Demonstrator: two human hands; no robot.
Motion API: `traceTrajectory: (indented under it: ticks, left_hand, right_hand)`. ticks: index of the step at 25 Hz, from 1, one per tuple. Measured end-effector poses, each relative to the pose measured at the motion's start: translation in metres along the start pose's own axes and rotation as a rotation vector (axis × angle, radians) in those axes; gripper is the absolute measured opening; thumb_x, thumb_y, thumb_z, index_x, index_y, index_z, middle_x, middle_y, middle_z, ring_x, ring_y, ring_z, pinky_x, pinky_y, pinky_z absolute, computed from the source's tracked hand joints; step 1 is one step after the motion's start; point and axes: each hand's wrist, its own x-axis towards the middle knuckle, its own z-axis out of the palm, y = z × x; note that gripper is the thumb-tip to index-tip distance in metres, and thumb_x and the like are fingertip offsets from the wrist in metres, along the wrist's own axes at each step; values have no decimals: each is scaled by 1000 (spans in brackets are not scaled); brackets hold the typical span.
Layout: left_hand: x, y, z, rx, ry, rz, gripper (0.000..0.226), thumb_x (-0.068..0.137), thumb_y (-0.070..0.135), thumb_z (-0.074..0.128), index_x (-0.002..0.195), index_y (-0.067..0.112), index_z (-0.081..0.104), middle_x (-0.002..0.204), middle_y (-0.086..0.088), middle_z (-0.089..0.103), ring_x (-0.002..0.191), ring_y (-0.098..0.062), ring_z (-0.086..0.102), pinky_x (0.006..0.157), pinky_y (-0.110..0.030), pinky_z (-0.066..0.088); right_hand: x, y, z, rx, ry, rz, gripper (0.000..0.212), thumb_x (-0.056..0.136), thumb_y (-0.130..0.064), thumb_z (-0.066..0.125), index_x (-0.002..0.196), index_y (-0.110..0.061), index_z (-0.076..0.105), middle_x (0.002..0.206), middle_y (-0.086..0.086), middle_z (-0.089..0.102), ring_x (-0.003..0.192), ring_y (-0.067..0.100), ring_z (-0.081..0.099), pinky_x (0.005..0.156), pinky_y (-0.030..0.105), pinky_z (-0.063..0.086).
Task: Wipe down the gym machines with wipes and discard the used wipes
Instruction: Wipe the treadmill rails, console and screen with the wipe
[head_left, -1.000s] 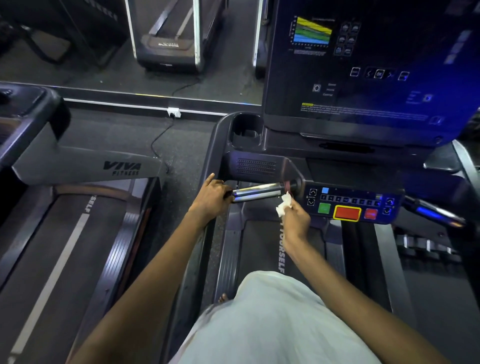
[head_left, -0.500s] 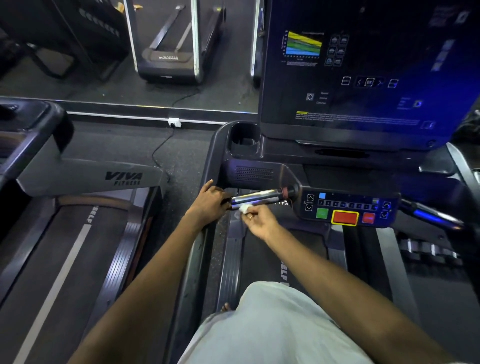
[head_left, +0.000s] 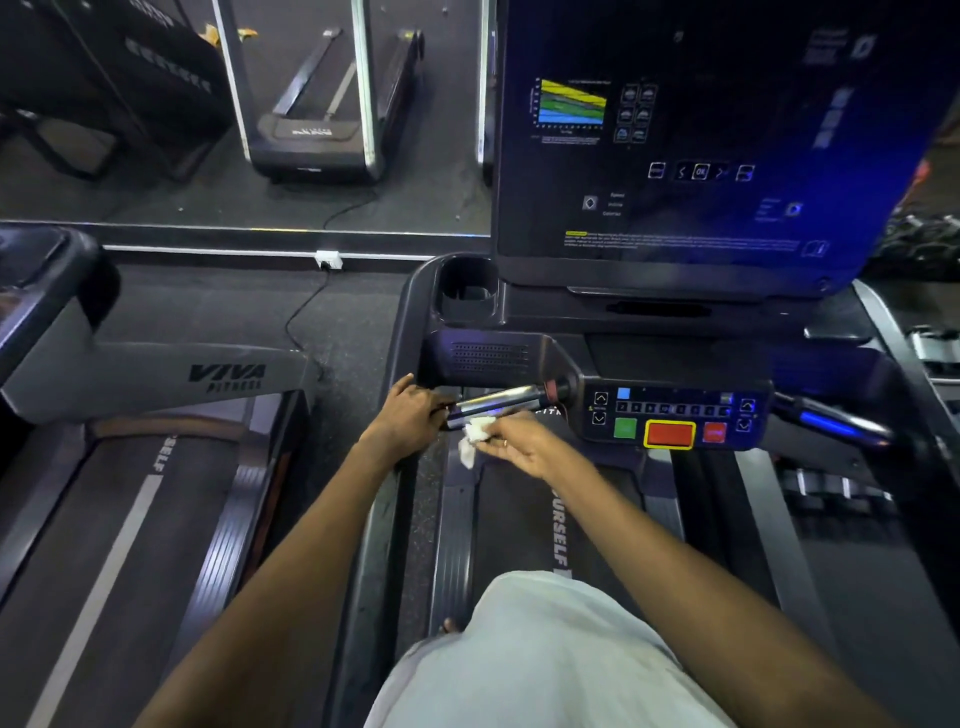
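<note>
I stand on a dark treadmill with a button panel (head_left: 675, 418) and a large screen (head_left: 701, 145). A chrome handle bar (head_left: 498, 399) sticks out left of the panel. My left hand (head_left: 408, 410) grips the black left end of this bar. My right hand (head_left: 514, 441) pinches a crumpled white wipe (head_left: 474, 435) just under the bar's left part, the wipe touching the chrome. A tail of the wipe hangs down.
A second treadmill (head_left: 156, 467) marked VIVA FITNESS stands to the left across a narrow floor gap. A cup holder (head_left: 467, 293) sits above the handle. A wall socket (head_left: 328, 258) with a cable is at the mirror base. Dumbbells (head_left: 831, 486) lie at the right.
My right hand with the wipe slid left along the chrome bar, from beside the button panel toward my left hand. The left hand kept its grip.
</note>
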Motion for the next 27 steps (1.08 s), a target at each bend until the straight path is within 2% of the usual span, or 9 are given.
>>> traceTrajectory:
  ticks: [2,5,8,11,13,16,19,22,27]
  left_hand:
    - [5,6,0,-43,17,21,28,93,24,60,119,20,70,112,-6,73,111,-25,64,113,-36,24]
    - [8,15,-5,-112,-24,31,22,92,32,63,109,22,72,102,-6,74,100,-30,66,94,-37,46]
    - [7,20,-6,-162,-82,-16,25,89,40,64,107,24,71,102,-4,73,96,-29,66,81,-37,52]
    - [9,33,-3,-209,-83,1,33,88,42,66,113,20,68,107,-4,73,99,-29,66,81,-38,53]
    - [12,42,0,-220,-75,8,40,89,40,67,122,18,65,113,-5,71,105,-28,65,83,-36,52]
    - [18,52,2,-176,-83,-7,40,90,41,65,126,23,64,116,-5,71,107,-30,64,81,-36,51]
    - [29,57,-5,-188,-127,-39,34,90,40,61,121,25,66,115,-3,70,106,-29,64,82,-37,52]
    - [45,75,-24,-291,-40,20,39,92,33,58,129,21,61,127,-2,65,116,-24,61,94,-34,49]
    - [101,117,-72,-331,187,170,45,93,15,62,137,8,55,135,-14,58,124,-28,55,108,-30,38]
  right_hand:
    - [-17,-13,-22,-337,157,-253,21,91,7,51,102,4,70,81,13,71,80,30,65,59,22,52]
    - [-18,-20,-49,-894,459,-696,35,93,2,49,122,-5,67,119,12,69,111,27,64,91,26,50]
    - [-4,-12,-61,-1367,393,-725,57,81,14,47,134,-5,54,141,11,54,133,28,50,111,38,40]
    - [0,-11,-60,-1592,441,-717,66,80,7,55,144,-4,44,151,11,45,141,23,40,121,39,18]
    - [-2,-16,-60,-1623,460,-747,60,81,3,57,139,-5,49,146,11,50,136,24,46,120,40,20]
    - [-6,-23,-69,-1595,445,-802,49,78,6,52,122,-12,63,125,6,64,116,28,61,102,38,42]
    - [-11,-37,-79,-1281,418,-789,48,83,4,47,118,-20,71,115,3,72,103,30,67,87,39,54]
    - [-21,-60,-88,-976,437,-746,38,93,-3,48,118,-17,73,116,6,73,107,25,67,88,29,49]
    - [-48,-128,-144,-791,602,-750,37,93,-6,49,118,-19,73,117,8,72,111,25,65,79,20,43]
